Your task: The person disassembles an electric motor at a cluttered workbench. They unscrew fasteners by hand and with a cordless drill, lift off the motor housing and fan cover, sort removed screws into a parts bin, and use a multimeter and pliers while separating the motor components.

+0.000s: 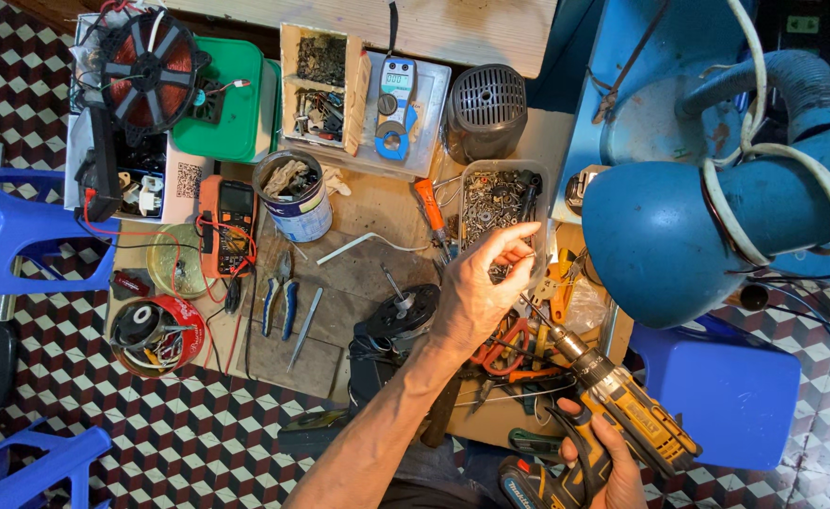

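Observation:
My left hand [483, 287] is raised over the workbench, thumb and fingers pinched on a small screw [525, 253] near the tip of a drill bit. My right hand [599, 462] grips the handle of a yellow and black cordless drill [622, 401], whose bit [539, 316] points up-left toward the left fingers. Just behind the left hand is a clear plastic tray of screws and nuts [490, 203]. A small black motor with a shaft [402, 316] lies to the left of my wrist.
A blue fan housing [665, 236] looms at right over a blue stool [726, 391]. The wooden bench holds an orange multimeter [228, 221], a tin can [294, 196], pliers [278, 302], an orange screwdriver [431, 212], a blue clamp meter [395, 108] and a copper coil [148, 71].

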A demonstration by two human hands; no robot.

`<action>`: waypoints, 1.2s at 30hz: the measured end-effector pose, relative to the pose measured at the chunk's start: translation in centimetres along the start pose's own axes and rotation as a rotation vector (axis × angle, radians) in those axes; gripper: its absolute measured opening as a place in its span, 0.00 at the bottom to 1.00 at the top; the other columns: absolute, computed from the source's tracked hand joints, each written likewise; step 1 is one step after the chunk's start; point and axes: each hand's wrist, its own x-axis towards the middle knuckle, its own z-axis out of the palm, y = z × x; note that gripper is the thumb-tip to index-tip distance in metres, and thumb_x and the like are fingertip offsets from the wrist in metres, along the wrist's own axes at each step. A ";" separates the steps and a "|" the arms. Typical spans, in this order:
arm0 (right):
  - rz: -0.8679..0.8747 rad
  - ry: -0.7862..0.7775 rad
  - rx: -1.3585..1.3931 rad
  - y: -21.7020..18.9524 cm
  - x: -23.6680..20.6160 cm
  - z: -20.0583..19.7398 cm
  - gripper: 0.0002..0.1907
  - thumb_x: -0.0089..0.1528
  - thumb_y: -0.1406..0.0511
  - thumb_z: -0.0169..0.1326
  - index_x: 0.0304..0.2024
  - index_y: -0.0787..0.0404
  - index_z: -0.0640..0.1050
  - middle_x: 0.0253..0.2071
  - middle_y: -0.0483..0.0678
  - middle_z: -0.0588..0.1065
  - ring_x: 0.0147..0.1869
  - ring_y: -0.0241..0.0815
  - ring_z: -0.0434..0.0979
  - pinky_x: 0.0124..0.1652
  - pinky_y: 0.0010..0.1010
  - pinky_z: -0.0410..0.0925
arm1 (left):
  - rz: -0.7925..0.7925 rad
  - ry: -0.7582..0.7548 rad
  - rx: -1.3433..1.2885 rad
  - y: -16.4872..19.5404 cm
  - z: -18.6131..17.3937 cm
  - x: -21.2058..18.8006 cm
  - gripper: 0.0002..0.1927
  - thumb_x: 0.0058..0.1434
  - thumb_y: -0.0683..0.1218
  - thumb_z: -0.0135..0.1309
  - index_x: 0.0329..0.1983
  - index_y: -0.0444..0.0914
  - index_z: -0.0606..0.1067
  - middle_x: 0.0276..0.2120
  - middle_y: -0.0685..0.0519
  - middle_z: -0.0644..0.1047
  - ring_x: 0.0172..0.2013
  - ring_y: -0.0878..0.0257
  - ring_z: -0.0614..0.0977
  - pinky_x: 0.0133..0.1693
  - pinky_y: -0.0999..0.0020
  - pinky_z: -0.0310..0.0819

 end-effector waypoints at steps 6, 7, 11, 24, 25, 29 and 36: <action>0.020 0.031 0.003 -0.1 -0.8 1.5 0.24 0.67 0.65 0.47 0.67 0.53 0.64 0.51 0.64 0.76 0.29 0.39 0.79 0.23 0.31 0.78 | 0.116 0.007 0.115 0.9 -0.4 -0.2 0.22 0.64 0.36 0.59 0.60 0.42 0.74 0.37 0.55 0.80 0.39 0.65 0.84 0.43 0.70 0.83; 0.014 0.044 -0.003 -0.1 -0.9 1.7 0.24 0.67 0.65 0.47 0.67 0.54 0.64 0.51 0.65 0.76 0.29 0.39 0.79 0.23 0.31 0.78 | 0.129 0.013 0.135 1.0 -0.4 -0.2 0.22 0.64 0.36 0.59 0.60 0.42 0.74 0.37 0.55 0.80 0.39 0.65 0.84 0.43 0.70 0.82; 0.018 0.071 -0.022 0.3 -0.8 1.2 0.24 0.67 0.66 0.47 0.66 0.56 0.65 0.50 0.65 0.77 0.29 0.39 0.79 0.23 0.31 0.78 | 0.122 0.017 0.145 0.4 -0.4 -0.5 0.17 0.63 0.37 0.59 0.55 0.41 0.77 0.38 0.53 0.80 0.39 0.63 0.85 0.42 0.69 0.82; -0.060 0.092 -0.106 2.4 2.7 -3.5 0.30 0.66 0.68 0.47 0.71 0.53 0.62 0.50 0.68 0.77 0.23 0.41 0.78 0.19 0.26 0.73 | -0.061 -0.008 0.453 -9.7 0.6 -1.6 0.06 0.67 0.43 0.55 0.44 0.35 0.75 0.49 0.39 0.79 0.39 0.42 0.83 0.38 0.53 0.79; -0.057 0.086 -0.105 2.3 2.8 -3.4 0.31 0.65 0.68 0.47 0.72 0.53 0.61 0.50 0.68 0.77 0.24 0.41 0.79 0.19 0.26 0.74 | 0.007 -0.008 0.479 -10.3 1.0 -1.3 0.07 0.67 0.42 0.54 0.45 0.34 0.73 0.54 0.37 0.77 0.40 0.40 0.83 0.39 0.52 0.79; -0.059 0.081 -0.103 1.6 3.4 -2.9 0.31 0.65 0.68 0.46 0.73 0.53 0.61 0.51 0.68 0.76 0.25 0.42 0.80 0.21 0.27 0.75 | -0.241 -0.226 0.602 -12.6 2.7 2.3 0.08 0.67 0.38 0.48 0.45 0.28 0.67 0.69 0.22 0.57 0.31 0.35 0.83 0.30 0.48 0.79; -0.026 0.121 0.003 0.4 3.5 -2.5 0.32 0.67 0.66 0.45 0.74 0.53 0.59 0.51 0.66 0.76 0.28 0.41 0.81 0.23 0.26 0.77 | -0.444 -0.414 0.783 -15.3 4.8 4.5 0.16 0.56 0.35 0.47 0.48 0.25 0.64 0.67 0.16 0.51 0.27 0.40 0.85 0.27 0.51 0.81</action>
